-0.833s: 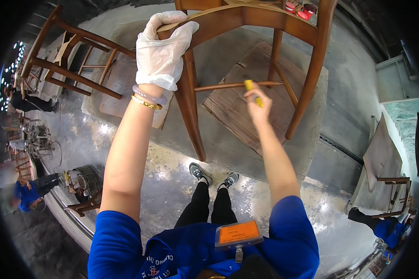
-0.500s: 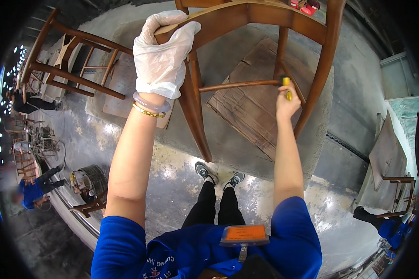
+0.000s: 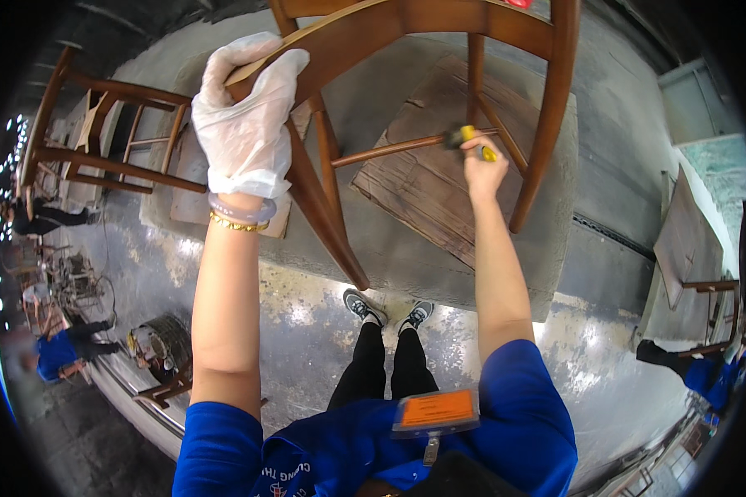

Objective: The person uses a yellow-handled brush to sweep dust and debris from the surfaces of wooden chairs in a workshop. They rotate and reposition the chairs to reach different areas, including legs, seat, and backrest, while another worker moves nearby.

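A brown wooden chair frame (image 3: 439,33) stands on a grey stone block in front of me. My left hand (image 3: 249,116), in a thin white glove, grips the chair's top rail at its left corner. My right hand (image 3: 481,161) is bare and holds a small yellow-handled brush (image 3: 468,137). The brush's dark head touches the chair's lower cross rung (image 3: 389,151) near the right back leg. A worn wooden board (image 3: 439,190) lies on the block under the chair.
A second chair frame (image 3: 99,141) stands at the left on another block. The grey block (image 3: 555,207) has an edge just ahead of my shoes (image 3: 389,311). Other people in blue work at the far left and right edges. The wet concrete floor shines.
My right hand with the brush has moved left and up onto the cross rung. The left hand keeps its hold on the chair's top rail.
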Available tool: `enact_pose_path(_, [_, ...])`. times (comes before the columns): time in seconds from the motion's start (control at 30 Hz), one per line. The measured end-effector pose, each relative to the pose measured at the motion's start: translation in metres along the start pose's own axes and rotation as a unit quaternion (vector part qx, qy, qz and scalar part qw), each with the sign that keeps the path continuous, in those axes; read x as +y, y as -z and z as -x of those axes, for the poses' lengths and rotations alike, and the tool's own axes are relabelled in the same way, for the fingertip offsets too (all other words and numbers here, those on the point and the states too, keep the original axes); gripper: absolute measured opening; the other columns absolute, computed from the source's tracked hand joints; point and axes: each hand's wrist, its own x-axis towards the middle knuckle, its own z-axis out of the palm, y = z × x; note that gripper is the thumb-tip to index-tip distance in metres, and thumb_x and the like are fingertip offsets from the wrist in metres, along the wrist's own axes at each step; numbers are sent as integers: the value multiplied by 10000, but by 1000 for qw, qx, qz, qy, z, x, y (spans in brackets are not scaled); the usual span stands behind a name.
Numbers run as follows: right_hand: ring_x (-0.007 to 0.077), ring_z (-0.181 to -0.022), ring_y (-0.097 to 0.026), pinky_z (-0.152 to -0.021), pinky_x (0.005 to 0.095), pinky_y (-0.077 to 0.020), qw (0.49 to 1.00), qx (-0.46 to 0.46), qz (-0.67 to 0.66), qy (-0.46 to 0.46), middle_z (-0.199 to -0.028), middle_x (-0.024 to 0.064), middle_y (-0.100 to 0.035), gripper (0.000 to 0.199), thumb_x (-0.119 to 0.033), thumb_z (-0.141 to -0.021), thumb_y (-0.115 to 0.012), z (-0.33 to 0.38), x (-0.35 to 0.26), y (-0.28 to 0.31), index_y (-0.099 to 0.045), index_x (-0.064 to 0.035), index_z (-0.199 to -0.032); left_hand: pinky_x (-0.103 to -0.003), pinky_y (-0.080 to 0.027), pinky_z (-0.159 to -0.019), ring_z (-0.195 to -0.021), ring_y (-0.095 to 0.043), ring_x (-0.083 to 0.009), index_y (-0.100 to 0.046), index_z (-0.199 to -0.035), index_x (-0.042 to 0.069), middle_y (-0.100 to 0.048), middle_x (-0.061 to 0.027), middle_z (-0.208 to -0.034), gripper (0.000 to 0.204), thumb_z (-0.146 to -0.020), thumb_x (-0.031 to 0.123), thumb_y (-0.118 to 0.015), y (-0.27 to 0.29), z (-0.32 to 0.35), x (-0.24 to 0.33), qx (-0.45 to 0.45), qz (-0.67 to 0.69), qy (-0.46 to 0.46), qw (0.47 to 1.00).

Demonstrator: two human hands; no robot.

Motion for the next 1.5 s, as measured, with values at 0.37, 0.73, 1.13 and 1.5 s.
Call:
enact_pose_path(0.37, [245, -1283, -616, -1031, 351, -507, 844, -325, -362, -226, -1385, 168, -672, 143, 13, -904, -759, 95, -30, -18, -682, -84, -833, -229, -527, -830, -900, -629, -71, -700, -1101, 70, -690, 13, -1027, 257, -879, -29, -780, 6, 25, 39, -18, 25, 178, 984])
enact_pose_path(0.73, [197, -1013, -702, -958, 360, -538, 942, -40, -124, -309, -1082, 91, -769, 182, 59, -772, -836, 262, 79, 233, -711, -65, -817, -359, -552, -841, -744, -685, -235, -712, -772, -1, -697, -136, -783, 154, -845, 134, -711, -17, 0, 15, -593, 95, 403, 691])
enact_pose_path(1.13, [128, -759, -638, -627, 282, -530, 846, 186, -145, -478, -866, 8, -677, 173, 82, -832, -716, 379, 75, 374, -682, -87, -812, -340, -550, -708, -693, -668, -230, -675, -744, -3, -658, -95, -701, 139, -832, 103, -650, -63, 97, 2, -417, 72, 475, 772])
enact_pose_path(1.5, [116, -742, -630, -565, 270, -472, 847, 184, -171, -469, -891, 31, -704, 182, 95, -815, -717, 378, 85, 381, -675, -80, -785, -351, -535, -775, -686, -608, -219, -634, -1008, 86, -616, -46, -898, 282, -877, 255, -817, -242, 136, 51, -104, 209, 557, 797])
